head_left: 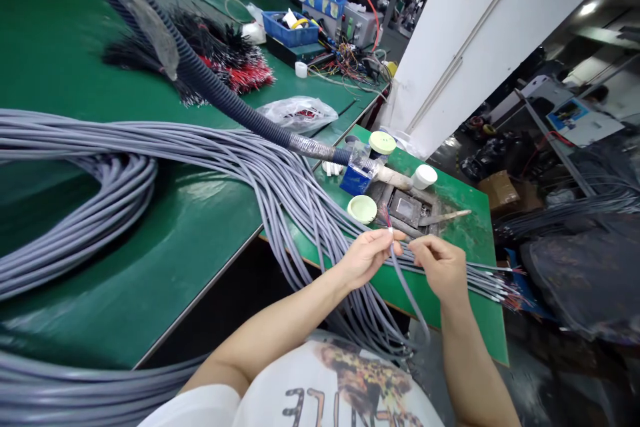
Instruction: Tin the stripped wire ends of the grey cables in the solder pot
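My left hand pinches a grey cable close to its stripped end, where thin coloured wires fan upward. From the pinch the cable hangs down in a loop toward my body. Just to the right, my right hand has thumb and forefinger pressed together; whatever lies between them is too small to make out. Beneath both hands runs a thick bundle of grey cables, whose stripped ends fan out at the right. Beyond my hands sits a dark soldering pot with a flat tool resting across it.
A ribbed hose crosses above the green table toward the pot. Small tubs and a white cup stand around it. Black and red wire bundles, a plastic bag and a blue bin lie farther back. A white pillar rises behind.
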{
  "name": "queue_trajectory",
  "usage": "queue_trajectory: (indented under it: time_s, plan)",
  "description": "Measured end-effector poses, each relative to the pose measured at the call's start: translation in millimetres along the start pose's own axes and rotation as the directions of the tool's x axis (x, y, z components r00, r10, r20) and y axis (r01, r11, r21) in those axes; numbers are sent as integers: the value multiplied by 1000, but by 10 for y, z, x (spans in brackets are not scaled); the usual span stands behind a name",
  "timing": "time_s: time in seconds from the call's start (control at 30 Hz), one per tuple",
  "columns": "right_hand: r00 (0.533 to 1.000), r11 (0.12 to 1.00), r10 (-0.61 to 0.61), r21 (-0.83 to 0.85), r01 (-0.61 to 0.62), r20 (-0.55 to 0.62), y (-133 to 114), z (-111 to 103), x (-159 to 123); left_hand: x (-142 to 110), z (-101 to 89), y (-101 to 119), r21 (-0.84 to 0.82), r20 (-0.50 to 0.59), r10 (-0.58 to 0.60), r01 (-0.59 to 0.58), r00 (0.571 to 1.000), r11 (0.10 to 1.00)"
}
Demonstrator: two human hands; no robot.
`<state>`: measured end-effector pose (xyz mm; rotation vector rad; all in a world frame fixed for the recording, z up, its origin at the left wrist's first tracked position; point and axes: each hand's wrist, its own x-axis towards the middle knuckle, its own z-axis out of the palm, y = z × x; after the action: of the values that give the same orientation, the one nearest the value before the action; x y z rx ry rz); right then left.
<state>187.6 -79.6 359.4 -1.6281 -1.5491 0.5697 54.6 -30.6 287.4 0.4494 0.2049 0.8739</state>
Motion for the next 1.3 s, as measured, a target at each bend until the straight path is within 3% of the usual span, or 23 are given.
queue_trajectory:
  time_s: [0.1,0.3,0.43,0.63,0.7,0.8,0.87,0.97,1.07,1.13,1.3]
  plan:
    - [997,994,-76,-83,75,-5,-106,-65,133,-32,-36,-18,41,29,-30,29,999,999]
    - [973,941,-181,-261,213,141,-239,57,294,-80,-15,-52,172,84,1,-16,997,985]
    - [972,935,-221,-264,236,84,-251,154,314,-107,-4,-46,287,88,42,-66,995,956]
    - [999,998,-43,41,43,-14,-148,266,401,-154,20,41,508,79,111,-136,991,850]
    - [998,980,11,197,2,-61,-82,289,479,-182,22,45,543,55,128,-137,990,829]
    - [968,900,89,435,24,-237,15,254,584,-243,-5,4,588,84,113,-141,990,796]
    - [951,870,109,490,49,-289,53,188,592,-281,-47,-39,555,75,93,-119,993,823]
    - [994,935,49,355,-10,-103,37,104,479,-308,-117,-86,455,15,96,-92,995,886]
    - [994,987,0,157,-18,113,-55,120,300,-312,-134,-95,434,11,111,-104,994,895]
    - [993,995,-50,86,41,111,-124,179,205,-317,-107,-88,440,42,112,-119,993,890]
    - [981,983,-171,45,175,-93,-168,304,91,-357,-21,-70,434,51,117,-128,992,892]
